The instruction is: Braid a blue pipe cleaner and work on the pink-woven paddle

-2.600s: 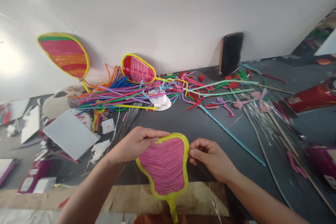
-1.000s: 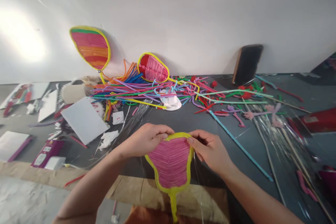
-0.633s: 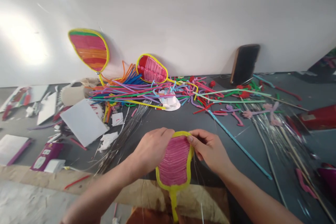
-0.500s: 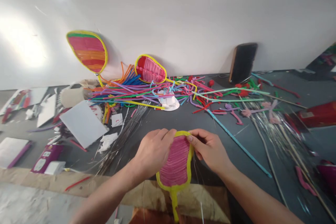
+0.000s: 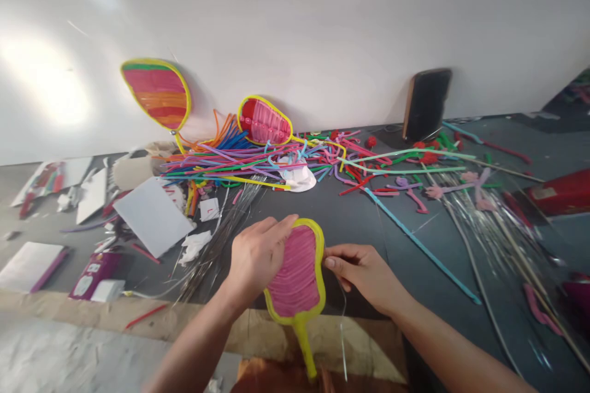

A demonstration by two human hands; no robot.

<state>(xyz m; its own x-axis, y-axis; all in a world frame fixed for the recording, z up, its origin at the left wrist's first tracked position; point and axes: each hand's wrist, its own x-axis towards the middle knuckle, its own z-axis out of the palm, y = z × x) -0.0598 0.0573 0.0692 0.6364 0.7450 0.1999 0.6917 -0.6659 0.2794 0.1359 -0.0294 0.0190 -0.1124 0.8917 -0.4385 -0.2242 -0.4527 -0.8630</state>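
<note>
My left hand (image 5: 258, 255) grips the left edge of a small hand fan (image 5: 299, 276), which has a pink striped face and a fuzzy yellow rim and handle. The fan is upright over the table's front edge, its handle pointing down. At the fan's right edge, my right hand (image 5: 362, 270) has thumb and forefinger pinched on a thin silvery wire (image 5: 343, 331). The wire's loose end hangs below that hand. Where its upper end meets the fan is too fine to make out.
Behind lies a heap of coloured pipe cleaners (image 5: 230, 163), with a second fan (image 5: 265, 123) and a taller striped fan (image 5: 159, 92) against the white wall. A phone (image 5: 428, 104) leans at right. Left are a white card (image 5: 154, 216) and a purple box (image 5: 94, 276); thin wires (image 5: 221, 239) lie between.
The fan has shifted left and tilted slightly. My right hand has come off its top right corner and moved down beside the right edge, drawing the wire clear.
</note>
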